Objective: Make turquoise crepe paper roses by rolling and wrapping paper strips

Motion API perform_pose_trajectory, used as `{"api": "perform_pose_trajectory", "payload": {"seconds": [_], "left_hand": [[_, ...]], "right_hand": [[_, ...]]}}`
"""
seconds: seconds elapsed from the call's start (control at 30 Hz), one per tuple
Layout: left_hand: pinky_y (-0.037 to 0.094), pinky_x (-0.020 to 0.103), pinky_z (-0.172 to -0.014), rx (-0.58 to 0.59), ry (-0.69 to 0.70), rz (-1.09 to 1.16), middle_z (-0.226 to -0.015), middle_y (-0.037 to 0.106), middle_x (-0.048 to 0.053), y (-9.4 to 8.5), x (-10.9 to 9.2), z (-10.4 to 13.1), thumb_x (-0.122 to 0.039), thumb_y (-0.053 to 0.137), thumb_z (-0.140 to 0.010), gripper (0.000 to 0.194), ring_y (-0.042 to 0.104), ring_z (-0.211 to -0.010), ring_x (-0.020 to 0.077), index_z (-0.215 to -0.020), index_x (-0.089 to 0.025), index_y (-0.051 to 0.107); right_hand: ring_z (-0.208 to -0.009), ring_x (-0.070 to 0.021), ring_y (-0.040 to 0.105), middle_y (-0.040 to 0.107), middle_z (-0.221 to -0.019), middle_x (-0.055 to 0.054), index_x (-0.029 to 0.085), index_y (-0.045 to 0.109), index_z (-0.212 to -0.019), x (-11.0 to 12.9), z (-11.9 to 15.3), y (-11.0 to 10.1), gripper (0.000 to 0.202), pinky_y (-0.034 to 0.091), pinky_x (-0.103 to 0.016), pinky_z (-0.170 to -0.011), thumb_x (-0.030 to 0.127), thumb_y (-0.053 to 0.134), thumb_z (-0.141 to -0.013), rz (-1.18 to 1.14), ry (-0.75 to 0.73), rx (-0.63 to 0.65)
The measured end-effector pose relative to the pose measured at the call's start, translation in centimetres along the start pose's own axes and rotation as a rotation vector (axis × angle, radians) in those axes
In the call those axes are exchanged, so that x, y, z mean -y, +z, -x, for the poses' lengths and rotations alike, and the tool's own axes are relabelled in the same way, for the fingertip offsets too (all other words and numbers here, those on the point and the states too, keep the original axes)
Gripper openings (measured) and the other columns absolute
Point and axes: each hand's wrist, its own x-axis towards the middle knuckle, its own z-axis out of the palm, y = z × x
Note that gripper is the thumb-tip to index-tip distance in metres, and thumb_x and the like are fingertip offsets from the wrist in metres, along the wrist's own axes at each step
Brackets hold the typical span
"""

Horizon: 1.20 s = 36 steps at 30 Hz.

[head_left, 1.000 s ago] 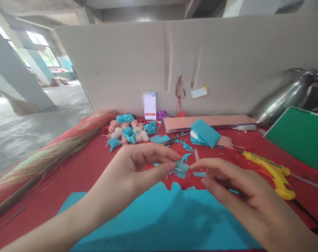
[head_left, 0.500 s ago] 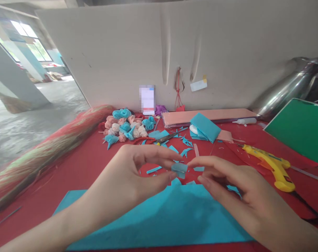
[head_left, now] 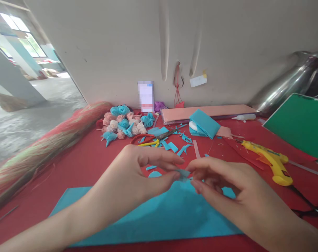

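Note:
A small piece of blue crepe paper (head_left: 184, 173) is pinched at its left side between the thumb and fingers of my left hand (head_left: 142, 175). At its right end, the thumb and forefinger of my right hand (head_left: 224, 185) close on the same piece. The fingertips partly hide it, and it is a little blurred. Beneath both hands lies a large blue crepe paper sheet (head_left: 148, 224). Cut blue scraps (head_left: 172, 146) are scattered just beyond my fingers, beside scissors (head_left: 159, 138) with red and yellow handles.
Crepe paper flowers (head_left: 123, 123) are heaped at the back left, near an upright phone (head_left: 146, 97). A folded blue paper stack (head_left: 205, 124) lies behind my right hand. To the right are a yellow glue gun (head_left: 271, 159), a green board (head_left: 301, 126) and a metal jug (head_left: 282, 84).
My right thumb and fingertips have come in closer to my left hand and closed on the paper piece. The piece has tilted. The view has shifted slightly.

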Motion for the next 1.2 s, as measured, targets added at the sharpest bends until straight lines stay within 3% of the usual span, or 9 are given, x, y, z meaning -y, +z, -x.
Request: {"api": "perform_pose_trajectory", "payload": {"seconds": [0.2, 0.53, 0.7, 0.9, 1.07, 1.2], "left_hand": [[0.054, 0.017, -0.058, 0.005, -0.05, -0.013, -0.069, 0.076, -0.009, 0.3, -0.1, -0.1, -0.028, 0.07, -0.069, 0.015, 0.071, -0.065, 0.013, -0.083, -0.034, 0.075], [0.055, 0.023, -0.056, 0.027, -0.084, -0.029, -0.073, 0.076, -0.007, 0.7, 0.1, 0.0, -0.031, 0.067, -0.07, 0.023, 0.072, -0.067, 0.0182, -0.092, -0.032, 0.073], [0.056, 0.031, -0.071, -0.007, -0.077, -0.105, -0.076, 0.077, -0.006, 0.9, 0.2, -0.1, -0.029, 0.066, -0.07, 0.027, 0.073, -0.075, 0.0216, -0.096, -0.031, 0.073], [0.056, 0.033, -0.072, -0.02, -0.057, -0.131, -0.09, 0.077, -0.006, 0.9, 0.2, -0.5, -0.031, 0.065, -0.069, 0.015, 0.072, -0.084, 0.024, -0.08, -0.03, 0.075], [0.054, 0.035, -0.086, -0.056, -0.004, -0.145, -0.089, 0.077, -0.006, 1.0, -0.1, -0.6, -0.03, 0.064, -0.069, 0.014, 0.071, -0.088, 0.0245, -0.075, -0.031, 0.077], [0.055, 0.032, -0.084, -0.051, 0.026, -0.124, -0.081, 0.077, -0.008, 1.2, -0.1, -0.5, -0.028, 0.065, -0.069, 0.013, 0.072, -0.079, 0.0212, -0.073, -0.032, 0.076]], "right_hand": [[-0.053, -0.0086, 0.06, 0.067, -0.07, 0.005, 0.025, 0.065, -0.081, -0.2, -0.1, 0.1, 0.011, 0.048, -0.016, -0.047, 0.016, 0.058, -0.082, 0.05, -0.043, -0.088], [-0.047, -0.01, 0.059, 0.067, -0.062, 0.004, 0.023, 0.068, -0.071, -0.1, -0.6, 0.1, 0.01, 0.045, -0.016, -0.038, 0.018, 0.06, -0.076, 0.009, 0.052, -0.102], [-0.048, -0.0101, 0.061, 0.07, -0.063, 0.004, 0.023, 0.069, -0.069, -0.1, -0.4, 0.0, 0.013, 0.047, -0.016, -0.041, 0.018, 0.06, -0.076, 0.024, 0.068, -0.098], [-0.055, -0.0114, 0.065, 0.073, -0.068, 0.003, 0.024, 0.072, -0.073, -0.5, -0.4, -0.1, 0.014, 0.049, -0.016, -0.044, 0.018, 0.06, -0.077, 0.009, 0.083, -0.072], [-0.055, -0.012, 0.065, 0.074, -0.07, 0.002, 0.024, 0.073, -0.074, -0.6, -0.5, -0.1, 0.015, 0.049, -0.016, -0.043, 0.018, 0.06, -0.077, 0.004, 0.092, -0.067], [-0.053, -0.0106, 0.063, 0.073, -0.069, 0.002, 0.024, 0.073, -0.073, -0.6, -0.6, 0.1, 0.014, 0.048, -0.015, -0.043, 0.019, 0.06, -0.077, -0.009, 0.103, -0.054]]}}
